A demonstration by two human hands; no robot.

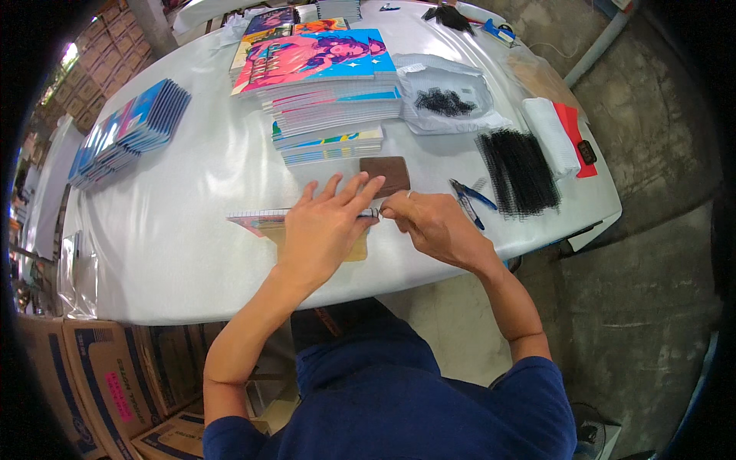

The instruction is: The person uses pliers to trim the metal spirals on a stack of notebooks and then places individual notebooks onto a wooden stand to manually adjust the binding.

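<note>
A thin notebook (257, 221) with a colourful cover lies flat near the front edge of the white table (192, 230). My left hand (326, 226) presses flat on top of it, fingers spread. My right hand (433, 222) is pinched at the notebook's right end, where a black wire spiral runs along its top edge. A brown pad (386, 173) lies just beyond my fingertips. Blue-handled pliers (469, 201) rest to the right of my right hand.
A tall stack of colourful notebooks (326, 92) stands behind the brown pad. Another stack (126, 130) lies far left. Black wire spirals (520, 170) sit at right, more in a clear bag (448, 96). Cardboard boxes (107, 376) stand below the table's left.
</note>
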